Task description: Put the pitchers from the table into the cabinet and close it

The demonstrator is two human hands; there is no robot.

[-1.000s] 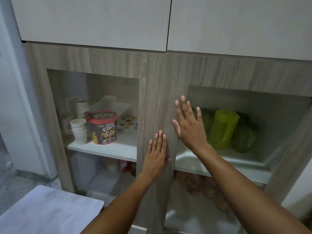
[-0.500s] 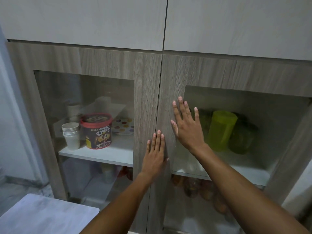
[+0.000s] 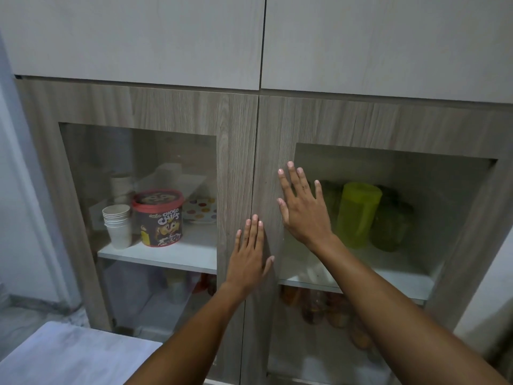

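Observation:
The wood-grain cabinet has two glass-paned doors, left door (image 3: 236,151) and right door (image 3: 273,140), both flush and meeting at the centre seam. Green pitchers stand on the white shelf behind the right glass: a bright lime one (image 3: 358,212) in the middle, a darker one (image 3: 391,229) to its right, and another partly hidden behind my right hand. My left hand (image 3: 249,254) lies flat, fingers together, across the seam. Higher up, my right hand (image 3: 302,209) presses flat with spread fingers on the right door's frame.
Behind the left glass are stacked paper cups (image 3: 118,226), a Choco Chips tub (image 3: 158,218) and a dotted plate (image 3: 201,209). Jars (image 3: 327,309) fill the lower right shelf. A white table corner (image 3: 69,357) is at the bottom left. Plain upper doors (image 3: 138,37) hang above.
The doors have swung shut and now sit flush at the seam. Both hands stay flat on the doors; the view has shifted a little to the left.

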